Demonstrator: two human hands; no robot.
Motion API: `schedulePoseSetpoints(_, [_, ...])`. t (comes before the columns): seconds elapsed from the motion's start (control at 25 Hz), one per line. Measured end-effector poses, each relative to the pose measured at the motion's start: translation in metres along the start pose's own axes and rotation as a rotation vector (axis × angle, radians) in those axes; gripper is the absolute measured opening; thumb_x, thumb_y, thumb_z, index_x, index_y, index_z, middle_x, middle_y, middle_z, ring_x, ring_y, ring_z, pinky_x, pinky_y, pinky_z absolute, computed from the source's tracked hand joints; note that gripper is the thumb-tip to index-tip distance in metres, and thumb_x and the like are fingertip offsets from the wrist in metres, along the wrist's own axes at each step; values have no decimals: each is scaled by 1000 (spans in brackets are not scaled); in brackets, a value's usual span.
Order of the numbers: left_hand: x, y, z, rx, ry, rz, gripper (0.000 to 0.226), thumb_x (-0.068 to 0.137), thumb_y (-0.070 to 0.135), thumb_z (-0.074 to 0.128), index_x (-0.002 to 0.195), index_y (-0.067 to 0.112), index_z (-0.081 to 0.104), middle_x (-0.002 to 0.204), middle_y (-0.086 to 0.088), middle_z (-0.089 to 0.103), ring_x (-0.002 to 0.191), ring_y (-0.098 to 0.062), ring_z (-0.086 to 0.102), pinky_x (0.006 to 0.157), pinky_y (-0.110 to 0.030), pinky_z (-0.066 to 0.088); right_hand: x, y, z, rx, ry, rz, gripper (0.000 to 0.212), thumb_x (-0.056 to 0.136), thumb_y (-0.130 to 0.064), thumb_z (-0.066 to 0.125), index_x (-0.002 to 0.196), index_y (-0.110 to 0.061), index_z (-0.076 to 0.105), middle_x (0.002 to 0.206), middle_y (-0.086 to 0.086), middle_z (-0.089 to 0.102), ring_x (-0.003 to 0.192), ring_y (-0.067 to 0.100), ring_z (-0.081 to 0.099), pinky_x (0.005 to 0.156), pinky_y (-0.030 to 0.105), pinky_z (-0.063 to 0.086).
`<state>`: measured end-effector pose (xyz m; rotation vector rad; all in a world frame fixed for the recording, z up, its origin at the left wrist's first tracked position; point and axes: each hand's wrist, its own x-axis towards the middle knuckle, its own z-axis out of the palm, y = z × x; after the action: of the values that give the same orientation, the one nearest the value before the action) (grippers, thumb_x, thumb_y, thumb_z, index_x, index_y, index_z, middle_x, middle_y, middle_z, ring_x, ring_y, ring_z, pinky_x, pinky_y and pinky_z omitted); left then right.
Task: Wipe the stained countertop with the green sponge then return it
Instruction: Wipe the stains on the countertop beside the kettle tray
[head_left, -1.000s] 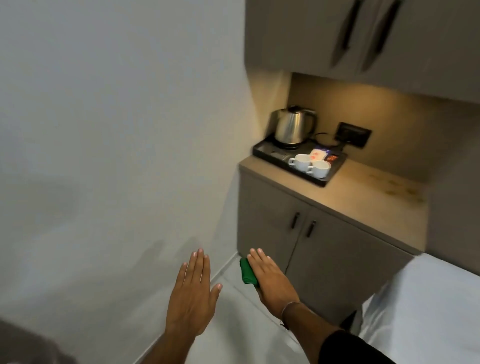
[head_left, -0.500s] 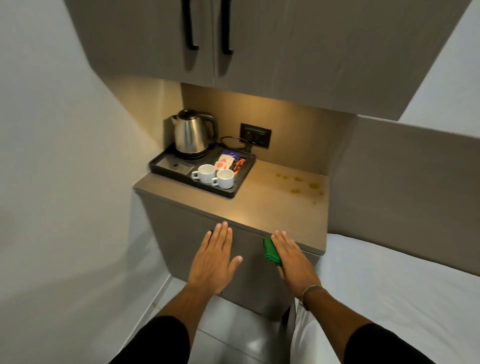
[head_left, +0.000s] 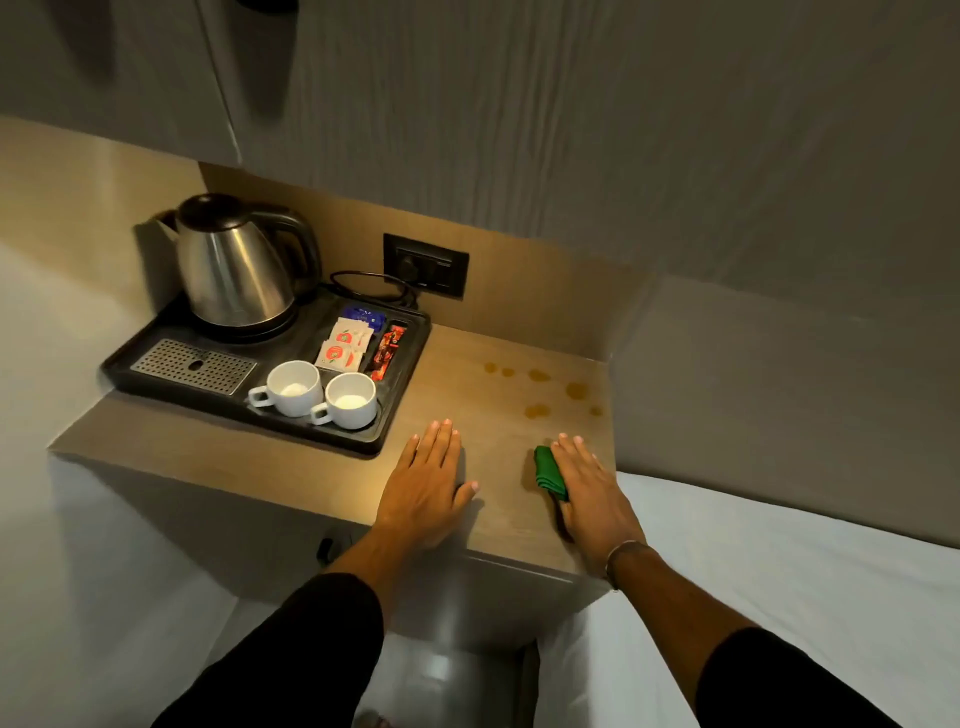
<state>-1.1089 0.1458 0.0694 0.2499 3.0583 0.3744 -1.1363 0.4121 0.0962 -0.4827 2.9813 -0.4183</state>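
The wooden countertop (head_left: 467, 415) carries several brown stains (head_left: 537, 375) near its back right corner. My right hand (head_left: 589, 488) lies flat over the front right of the counter with the folded green sponge (head_left: 548, 470) held under its palm and thumb; the green edge shows on the hand's left. The sponge sits short of the stains, nearer me. My left hand (head_left: 428, 488) rests flat on the counter, fingers straight and together, holding nothing, just right of the tray's front corner.
A black tray (head_left: 384, 415) on the left of the counter holds a steel kettle (head_left: 231, 265), two white cups (head_left: 322, 395) and sachets. A wall socket (head_left: 426, 265) sits behind. Cabinets hang overhead. A white bed (head_left: 779, 571) adjoins the right.
The view has closed in on the counter. Both hands went forward from below its front edge onto the top, the right one carrying the green sponge.
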Motion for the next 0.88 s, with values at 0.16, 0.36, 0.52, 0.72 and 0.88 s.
schedulePoseSetpoints(0.16, [12, -15, 18, -69, -2, -22, 82, 101, 61, 23, 163, 11, 5, 175, -12, 3, 160, -28, -5, 129, -57, 5, 15, -13, 30, -80, -15, -2, 79, 102, -37, 59, 164, -25, 12, 172, -3, 8, 159, 23, 4, 129, 46, 9])
schedulePoseSetpoints(0.36, [14, -19, 31, -61, 64, -26, 78, 102, 62, 28, 163, 15, 14, 174, -10, 13, 160, -27, 4, 128, -59, 11, 9, -18, 51, -72, 43, 37, 79, 101, -73, 26, 164, -30, 5, 171, -11, -2, 159, 17, -12, 129, 49, 0])
schedulePoseSetpoints(0.52, [13, -23, 33, -51, 66, -24, 73, 104, 59, 23, 163, 17, 14, 175, -7, 12, 160, -25, 4, 128, -59, 9, 4, -3, 50, -105, 3, -27, 69, 104, -63, 20, 164, -34, 1, 173, -10, 2, 159, 14, -9, 129, 50, 8])
schedulePoseSetpoints(0.72, [14, -24, 40, -74, 122, -34, 72, 104, 59, 21, 163, 19, 17, 174, -5, 15, 160, -24, 5, 128, -59, 11, 77, 15, 26, -79, 48, 86, 65, 108, -51, 32, 164, -25, 12, 173, -1, 15, 159, 24, 5, 129, 50, 10])
schedulePoseSetpoints(0.88, [15, -26, 45, -59, 143, -19, 71, 105, 58, 21, 163, 19, 16, 174, -5, 13, 160, -25, 6, 129, -57, 8, 73, 21, 32, -80, 26, -40, 65, 108, -52, 31, 164, -30, 8, 172, -8, 9, 159, 17, 2, 129, 45, 4])
